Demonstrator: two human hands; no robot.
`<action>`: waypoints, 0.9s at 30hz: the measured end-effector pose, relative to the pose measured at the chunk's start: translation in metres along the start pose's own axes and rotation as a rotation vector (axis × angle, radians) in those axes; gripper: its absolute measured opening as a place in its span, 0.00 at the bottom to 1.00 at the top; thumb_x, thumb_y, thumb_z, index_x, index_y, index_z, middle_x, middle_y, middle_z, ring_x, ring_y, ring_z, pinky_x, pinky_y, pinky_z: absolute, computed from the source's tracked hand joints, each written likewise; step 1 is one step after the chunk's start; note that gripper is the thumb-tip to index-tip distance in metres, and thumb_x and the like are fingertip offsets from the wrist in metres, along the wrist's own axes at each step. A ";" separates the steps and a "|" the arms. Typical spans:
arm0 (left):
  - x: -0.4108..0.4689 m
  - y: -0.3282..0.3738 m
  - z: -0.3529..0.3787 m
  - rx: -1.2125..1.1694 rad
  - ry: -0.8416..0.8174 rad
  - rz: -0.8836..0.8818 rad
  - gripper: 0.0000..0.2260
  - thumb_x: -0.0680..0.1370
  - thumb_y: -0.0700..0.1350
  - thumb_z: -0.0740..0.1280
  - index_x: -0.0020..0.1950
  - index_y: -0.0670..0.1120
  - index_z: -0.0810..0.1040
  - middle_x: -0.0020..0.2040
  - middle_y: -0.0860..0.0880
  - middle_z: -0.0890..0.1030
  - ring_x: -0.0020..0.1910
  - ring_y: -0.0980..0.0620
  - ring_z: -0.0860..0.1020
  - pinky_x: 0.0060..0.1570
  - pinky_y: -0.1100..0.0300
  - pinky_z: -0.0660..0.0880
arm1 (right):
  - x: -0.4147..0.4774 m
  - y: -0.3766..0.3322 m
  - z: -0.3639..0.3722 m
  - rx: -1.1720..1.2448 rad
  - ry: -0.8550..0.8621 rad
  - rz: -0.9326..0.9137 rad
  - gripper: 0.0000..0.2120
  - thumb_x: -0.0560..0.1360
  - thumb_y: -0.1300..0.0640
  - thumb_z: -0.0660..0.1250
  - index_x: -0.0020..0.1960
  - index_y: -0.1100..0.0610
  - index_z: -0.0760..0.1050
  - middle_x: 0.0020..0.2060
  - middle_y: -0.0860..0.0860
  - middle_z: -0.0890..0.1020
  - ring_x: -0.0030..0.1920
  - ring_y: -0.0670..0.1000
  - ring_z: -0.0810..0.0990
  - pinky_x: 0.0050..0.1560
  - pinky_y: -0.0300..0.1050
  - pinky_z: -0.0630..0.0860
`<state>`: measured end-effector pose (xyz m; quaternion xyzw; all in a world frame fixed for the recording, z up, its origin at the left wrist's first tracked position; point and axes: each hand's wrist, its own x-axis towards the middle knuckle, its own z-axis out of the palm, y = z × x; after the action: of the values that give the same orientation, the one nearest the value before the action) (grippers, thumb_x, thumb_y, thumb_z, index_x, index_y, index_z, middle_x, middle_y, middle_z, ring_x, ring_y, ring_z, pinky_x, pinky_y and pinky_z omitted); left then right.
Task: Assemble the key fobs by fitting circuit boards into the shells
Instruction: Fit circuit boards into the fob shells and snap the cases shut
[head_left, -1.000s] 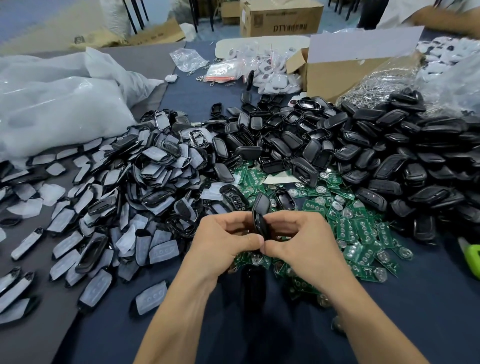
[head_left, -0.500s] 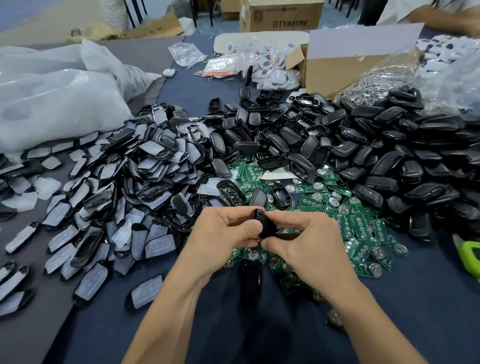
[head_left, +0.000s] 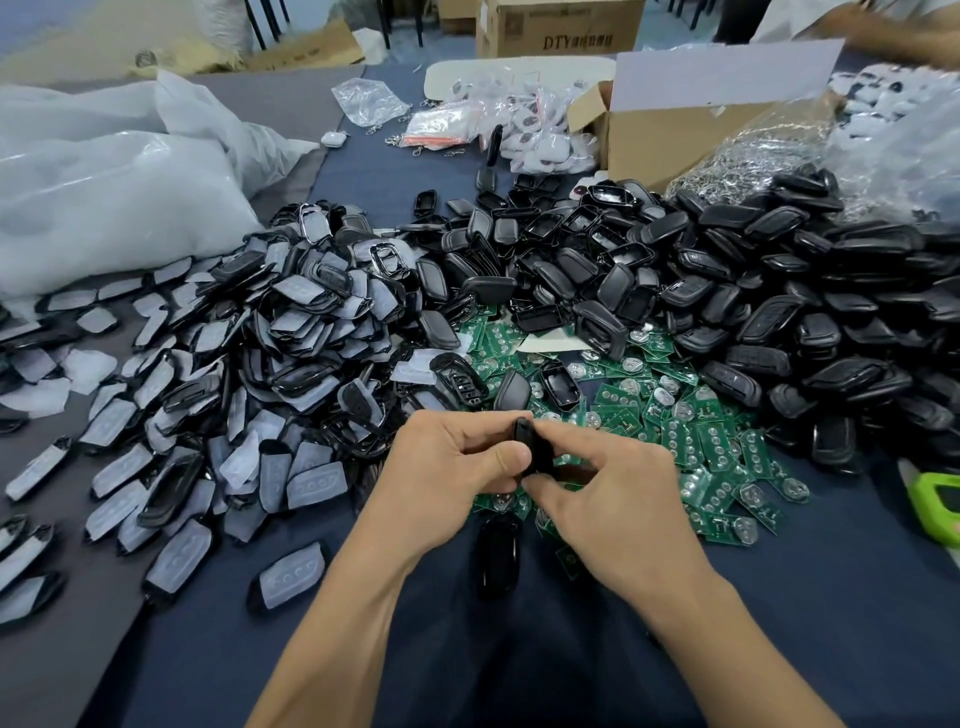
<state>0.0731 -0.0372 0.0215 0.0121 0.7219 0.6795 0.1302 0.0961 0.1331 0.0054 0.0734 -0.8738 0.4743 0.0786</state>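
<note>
Nearest, a black fob (head_left: 497, 556) lies flat on the dark blue table cloth (head_left: 831, 649), between the two forearms. Just beyond it, the left hand (head_left: 447, 467) and right hand (head_left: 618, 504) meet on a small black shell (head_left: 531, 449), held on edge off the table. The left thumb presses its near face with the fingers curled behind. The right thumb and forefinger pinch its right side. The fingers hide whether a board already sits inside.

The shell looks light, rigid and glossy, so probably a little slippery. Gripping it by the long edges should leave the open face free, and even pressure along the rim should close it without twisting.

Beyond the hands spreads a litter of green circuit boards (head_left: 701, 431). They look thin, stiff and light, and are probably best lifted by their edges, clear of the round metal contacts.

Farther left is a heap of shell fronts with pale button pads (head_left: 234, 364), and farther right a heap of black shells (head_left: 779, 312). At the far right stands an open cardboard box (head_left: 675, 130).
</note>
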 end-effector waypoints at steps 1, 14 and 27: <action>-0.001 0.000 0.002 0.012 -0.004 0.009 0.21 0.79 0.33 0.71 0.49 0.61 0.89 0.48 0.50 0.89 0.47 0.57 0.85 0.45 0.61 0.83 | -0.001 -0.002 0.001 -0.026 0.006 -0.026 0.28 0.69 0.60 0.78 0.65 0.41 0.79 0.46 0.20 0.78 0.52 0.31 0.81 0.53 0.21 0.70; 0.003 -0.005 0.020 0.062 0.423 0.103 0.17 0.81 0.39 0.70 0.42 0.61 0.89 0.39 0.53 0.88 0.40 0.51 0.87 0.40 0.54 0.85 | 0.006 -0.014 0.006 0.027 0.084 0.045 0.26 0.67 0.64 0.78 0.58 0.39 0.82 0.47 0.28 0.83 0.51 0.35 0.81 0.53 0.23 0.70; -0.005 -0.004 0.023 -0.118 0.266 0.198 0.12 0.73 0.41 0.74 0.47 0.60 0.90 0.42 0.49 0.89 0.42 0.53 0.84 0.49 0.52 0.85 | 0.004 -0.016 -0.010 0.045 0.166 0.022 0.24 0.68 0.66 0.81 0.58 0.44 0.86 0.55 0.36 0.86 0.57 0.29 0.79 0.62 0.29 0.74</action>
<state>0.0829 -0.0161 0.0174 -0.0143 0.6869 0.7258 -0.0336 0.0958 0.1328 0.0254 0.0261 -0.8540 0.4992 0.1441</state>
